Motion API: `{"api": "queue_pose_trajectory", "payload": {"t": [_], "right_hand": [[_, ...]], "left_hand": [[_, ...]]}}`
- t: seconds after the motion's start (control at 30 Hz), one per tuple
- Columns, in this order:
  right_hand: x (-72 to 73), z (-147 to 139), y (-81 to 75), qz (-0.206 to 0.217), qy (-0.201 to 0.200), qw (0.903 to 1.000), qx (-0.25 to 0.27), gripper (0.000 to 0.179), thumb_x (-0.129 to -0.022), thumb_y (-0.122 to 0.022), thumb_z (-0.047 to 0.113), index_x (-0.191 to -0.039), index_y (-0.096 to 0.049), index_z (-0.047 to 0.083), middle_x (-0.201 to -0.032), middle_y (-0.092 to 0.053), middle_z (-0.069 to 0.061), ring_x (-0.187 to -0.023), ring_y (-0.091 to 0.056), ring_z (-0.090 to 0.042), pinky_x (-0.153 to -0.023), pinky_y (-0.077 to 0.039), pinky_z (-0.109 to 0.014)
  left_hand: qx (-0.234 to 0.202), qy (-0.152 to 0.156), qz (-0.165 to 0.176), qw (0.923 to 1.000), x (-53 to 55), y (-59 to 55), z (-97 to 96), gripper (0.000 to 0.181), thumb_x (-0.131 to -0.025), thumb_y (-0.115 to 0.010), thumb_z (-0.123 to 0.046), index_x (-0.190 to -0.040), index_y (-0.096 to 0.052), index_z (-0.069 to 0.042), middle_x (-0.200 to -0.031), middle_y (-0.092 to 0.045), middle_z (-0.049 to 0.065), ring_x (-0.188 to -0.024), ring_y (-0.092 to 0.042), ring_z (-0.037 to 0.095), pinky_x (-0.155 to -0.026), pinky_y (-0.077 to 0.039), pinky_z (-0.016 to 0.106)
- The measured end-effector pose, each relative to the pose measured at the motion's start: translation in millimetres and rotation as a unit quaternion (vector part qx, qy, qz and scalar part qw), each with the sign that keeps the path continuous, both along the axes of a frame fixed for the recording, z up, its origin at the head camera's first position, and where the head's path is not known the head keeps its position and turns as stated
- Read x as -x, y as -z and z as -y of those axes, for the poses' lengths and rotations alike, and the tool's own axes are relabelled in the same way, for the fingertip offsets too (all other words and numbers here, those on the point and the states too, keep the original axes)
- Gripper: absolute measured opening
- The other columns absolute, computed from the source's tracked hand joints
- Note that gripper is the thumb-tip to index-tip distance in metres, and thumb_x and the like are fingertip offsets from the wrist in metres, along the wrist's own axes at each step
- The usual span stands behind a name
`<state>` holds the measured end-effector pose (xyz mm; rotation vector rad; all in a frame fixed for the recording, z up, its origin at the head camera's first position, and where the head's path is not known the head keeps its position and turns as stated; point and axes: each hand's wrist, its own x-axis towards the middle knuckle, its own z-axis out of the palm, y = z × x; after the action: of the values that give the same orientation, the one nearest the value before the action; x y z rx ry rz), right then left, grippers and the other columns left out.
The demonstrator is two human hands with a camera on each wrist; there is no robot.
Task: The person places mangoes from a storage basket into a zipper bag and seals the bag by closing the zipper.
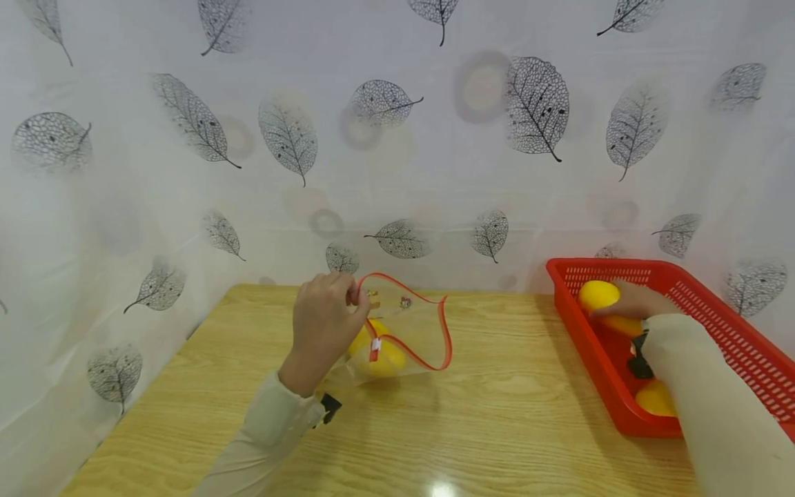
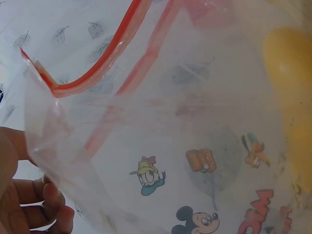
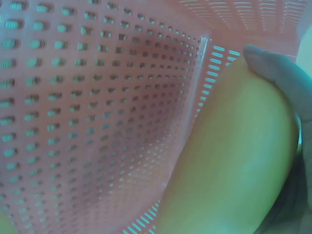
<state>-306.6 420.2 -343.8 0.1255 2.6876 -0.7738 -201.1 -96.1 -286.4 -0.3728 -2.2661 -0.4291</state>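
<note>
The left hand [image 1: 326,321] pinched the mouth of a clear bag [image 1: 417,324] over the table [image 1: 497,407], a yellow fruit [image 1: 386,360] inside; the right hand [image 1: 640,301] – curled round a second fruit [image 1: 598,295] – was within a red basket [image 1: 586,362], where a third fruit [image 1: 655,399] lay at the near end.

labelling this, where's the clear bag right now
In the head view, the clear bag is near the middle, left of the red basket, its red rim held by the left hand.
</note>
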Motion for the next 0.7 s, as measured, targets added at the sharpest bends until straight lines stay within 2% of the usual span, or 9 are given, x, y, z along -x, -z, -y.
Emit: {"api": "queue_pose_trajectory", "payload": {"t": [0.2,0.37,0.47,0.57,0.63,0.7], "right_hand": [[-2.7,-0.4,-8.4,-0.008,-0.016,0.998,-0.061,0.112,-0.066,-0.067,0.067,-0.143,-0.019,0.0,-0.132,-0.039,-0.029,-0.105,-0.044,-0.042,-0.073,-0.049,-0.049],[-5.8,-2.1,-13.8,-0.012,-0.017,0.9988,-0.043,0.108,-0.068,-0.068,0.063,-0.141,-0.019,0.001,-0.127,-0.042,-0.026,-0.103,-0.049,-0.037,-0.073,-0.052,-0.047],[-5.9,-3.2,-17.6,-0.018,-0.023,0.9984,-0.048,0.114,-0.069,-0.068,0.062,-0.142,-0.01,-0.002,-0.126,-0.039,-0.028,-0.102,-0.048,-0.04,-0.075,-0.052,-0.05],[-4.9,-4.6,-22.3,-0.029,-0.033,0.9958,-0.081,0.122,-0.07,-0.066,0.064,-0.143,-0.001,-0.008,-0.126,-0.035,-0.033,-0.102,-0.044,-0.045,-0.077,-0.048,-0.057],[-4.4,-5.0,-24.9,-0.035,-0.038,0.9941,-0.096,0.121,-0.07,-0.065,0.065,-0.141,-0.002,-0.01,-0.124,-0.035,-0.034,-0.1,-0.044,-0.045,-0.076,-0.048,-0.057],[-4.6,-5.1,-27.1,-0.045,-0.041,0.9931,-0.1,0.117,-0.069,-0.066,0.066,-0.139,-0.008,-0.008,-0.121,-0.039,-0.031,-0.099,-0.046,-0.043,-0.075,-0.049,-0.055]], "left_hand": [[0.001,0.0,0.0,1.0,-0.2,0.6,-0.7,0.023,-0.078,-0.066,-0.011,-0.059,-0.052,-0.009,-0.058,-0.054,0.002,-0.056,-0.045,0.019,-0.059,-0.041,0.032],[0.001,0.002,0.002,1.0,-1.0,1.9,-1.7,0.024,-0.078,-0.065,-0.011,-0.059,-0.052,-0.009,-0.058,-0.055,0.003,-0.056,-0.045,0.019,-0.059,-0.041,0.033],[-0.001,0.004,-0.001,1.0,-1.1,2.4,-1.8,0.023,-0.078,-0.065,-0.011,-0.059,-0.052,-0.009,-0.058,-0.055,0.003,-0.055,-0.046,0.019,-0.058,-0.041,0.033],[-0.001,0.006,-0.007,1.0,-1.0,2.5,-2.0,0.023,-0.078,-0.065,-0.01,-0.059,-0.051,-0.009,-0.058,-0.055,0.002,-0.055,-0.045,0.019,-0.058,-0.041,0.033],[0.0,0.007,-0.009,0.9999,-0.9,2.5,-2.3,0.023,-0.077,-0.065,-0.01,-0.058,-0.051,-0.009,-0.058,-0.054,0.002,-0.055,-0.045,0.019,-0.058,-0.04,0.033],[0.0,0.007,-0.009,0.9999,-0.9,2.7,-2.8,0.024,-0.077,-0.065,-0.01,-0.058,-0.051,-0.01,-0.058,-0.054,0.002,-0.055,-0.045,0.019,-0.058,-0.04,0.033]]}}
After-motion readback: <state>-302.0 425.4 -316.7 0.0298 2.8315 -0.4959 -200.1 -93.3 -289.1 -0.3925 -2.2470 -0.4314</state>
